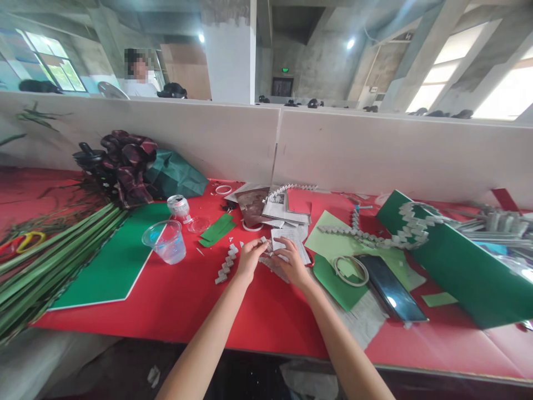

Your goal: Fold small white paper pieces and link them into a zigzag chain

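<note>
Right of the chain point(227, 265), your left grip point(250, 258) pinches paper point(268, 250); your right grip point(293, 262) half-curls, hold unclear. A slack pinch could drop it!

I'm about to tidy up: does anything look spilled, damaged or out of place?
No spill shows, but the left side looks untidy: long green leaves sprawl over the green board, beside tangled thin strands. Small pale scraps also litter the red table near the left hand.
</note>
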A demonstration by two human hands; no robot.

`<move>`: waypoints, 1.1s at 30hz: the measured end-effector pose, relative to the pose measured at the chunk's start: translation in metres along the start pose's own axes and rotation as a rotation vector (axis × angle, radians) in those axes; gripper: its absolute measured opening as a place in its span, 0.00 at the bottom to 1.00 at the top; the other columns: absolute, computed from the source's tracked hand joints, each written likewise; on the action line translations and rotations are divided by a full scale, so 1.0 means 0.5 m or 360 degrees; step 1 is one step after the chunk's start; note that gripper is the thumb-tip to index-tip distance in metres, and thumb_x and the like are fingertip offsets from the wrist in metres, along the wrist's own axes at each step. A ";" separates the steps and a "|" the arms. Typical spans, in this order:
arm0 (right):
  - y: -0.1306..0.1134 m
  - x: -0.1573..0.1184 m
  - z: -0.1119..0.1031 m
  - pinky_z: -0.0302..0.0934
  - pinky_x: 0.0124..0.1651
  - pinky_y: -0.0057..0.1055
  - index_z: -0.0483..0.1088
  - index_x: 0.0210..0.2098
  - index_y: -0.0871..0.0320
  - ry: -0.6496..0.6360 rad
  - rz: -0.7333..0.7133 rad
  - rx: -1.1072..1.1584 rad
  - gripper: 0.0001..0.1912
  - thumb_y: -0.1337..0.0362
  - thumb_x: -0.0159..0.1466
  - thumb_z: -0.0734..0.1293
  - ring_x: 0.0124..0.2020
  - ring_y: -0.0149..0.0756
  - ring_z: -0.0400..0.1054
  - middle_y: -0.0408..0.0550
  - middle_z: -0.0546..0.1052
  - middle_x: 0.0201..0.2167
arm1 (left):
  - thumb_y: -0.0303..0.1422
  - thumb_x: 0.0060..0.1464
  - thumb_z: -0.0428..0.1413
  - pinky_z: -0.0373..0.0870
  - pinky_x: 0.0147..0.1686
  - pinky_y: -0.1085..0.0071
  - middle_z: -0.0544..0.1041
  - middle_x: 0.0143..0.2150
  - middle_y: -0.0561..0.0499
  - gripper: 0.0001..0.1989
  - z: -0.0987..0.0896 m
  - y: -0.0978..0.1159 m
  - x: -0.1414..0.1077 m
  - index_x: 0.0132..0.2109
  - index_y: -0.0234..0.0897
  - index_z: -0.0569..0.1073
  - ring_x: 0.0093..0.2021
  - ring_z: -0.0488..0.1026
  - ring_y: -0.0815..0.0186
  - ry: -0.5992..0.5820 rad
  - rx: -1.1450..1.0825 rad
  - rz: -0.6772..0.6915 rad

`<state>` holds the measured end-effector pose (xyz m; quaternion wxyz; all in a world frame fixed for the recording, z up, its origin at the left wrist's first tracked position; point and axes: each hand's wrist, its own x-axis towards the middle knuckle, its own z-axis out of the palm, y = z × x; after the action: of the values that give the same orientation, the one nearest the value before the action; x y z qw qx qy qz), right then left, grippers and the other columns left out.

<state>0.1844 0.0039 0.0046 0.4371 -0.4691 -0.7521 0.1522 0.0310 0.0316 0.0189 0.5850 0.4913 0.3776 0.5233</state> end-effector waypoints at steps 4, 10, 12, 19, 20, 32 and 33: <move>0.001 0.001 -0.002 0.53 0.57 0.44 0.73 0.33 0.54 0.0042 0.0055 0.0029 0.08 0.63 0.64 0.62 0.56 0.43 0.58 0.51 0.69 0.50 | 0.39 0.46 0.60 0.69 0.36 0.71 0.77 0.34 0.49 0.14 0.005 -0.002 0.001 0.37 0.33 0.75 0.35 0.73 0.64 0.0026 -0.0011 0.0006; 0.002 0.002 -0.004 0.54 0.55 0.42 0.73 0.29 0.55 0.0004 0.0157 -0.0038 0.09 0.65 0.62 0.61 0.52 0.43 0.60 0.50 0.70 0.47 | 0.40 0.47 0.59 0.70 0.32 0.71 0.77 0.33 0.49 0.15 0.006 -0.015 0.000 0.39 0.33 0.75 0.33 0.74 0.65 0.0006 0.0100 0.0033; 0.000 0.001 -0.004 0.55 0.54 0.41 0.74 0.29 0.55 0.0009 0.0189 -0.0081 0.09 0.66 0.61 0.62 0.51 0.43 0.60 0.50 0.70 0.47 | 0.40 0.48 0.58 0.70 0.31 0.72 0.77 0.32 0.49 0.15 0.007 -0.016 -0.002 0.38 0.32 0.75 0.33 0.73 0.64 -0.0016 0.0150 0.0059; -0.006 0.000 -0.007 0.56 0.52 0.41 0.75 0.29 0.54 0.0046 0.0265 -0.0163 0.09 0.68 0.58 0.63 0.49 0.44 0.61 0.50 0.71 0.45 | 0.40 0.48 0.58 0.69 0.28 0.73 0.77 0.31 0.49 0.15 0.013 -0.014 -0.007 0.37 0.31 0.76 0.30 0.73 0.65 -0.0063 0.0253 0.0098; -0.005 0.000 -0.007 0.56 0.52 0.41 0.75 0.29 0.54 0.0050 0.0269 -0.0171 0.09 0.68 0.58 0.63 0.49 0.44 0.61 0.50 0.71 0.45 | 0.40 0.48 0.58 0.69 0.28 0.73 0.77 0.31 0.48 0.15 0.013 -0.014 -0.007 0.37 0.31 0.76 0.30 0.73 0.65 -0.0066 0.0261 0.0090; -0.004 -0.001 -0.005 0.57 0.53 0.41 0.76 0.28 0.55 0.0012 0.0187 -0.0212 0.12 0.71 0.58 0.61 0.51 0.44 0.60 0.50 0.71 0.46 | 0.31 0.49 0.55 0.68 0.33 0.72 0.76 0.30 0.50 0.06 0.014 -0.028 -0.006 0.36 0.35 0.73 0.31 0.73 0.65 -0.0076 0.0670 0.0388; -0.005 0.000 -0.006 0.56 0.53 0.41 0.76 0.28 0.55 0.0000 0.0183 -0.0179 0.12 0.70 0.59 0.60 0.51 0.44 0.61 0.50 0.71 0.46 | 0.31 0.50 0.54 0.68 0.33 0.72 0.77 0.31 0.50 0.06 0.015 -0.027 -0.008 0.36 0.36 0.73 0.31 0.73 0.65 -0.0061 0.0717 0.0434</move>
<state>0.1852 0.0022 0.0078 0.4007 -0.5355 -0.7312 0.1345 0.0405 0.0267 0.0073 0.3920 0.6652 0.4038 0.4907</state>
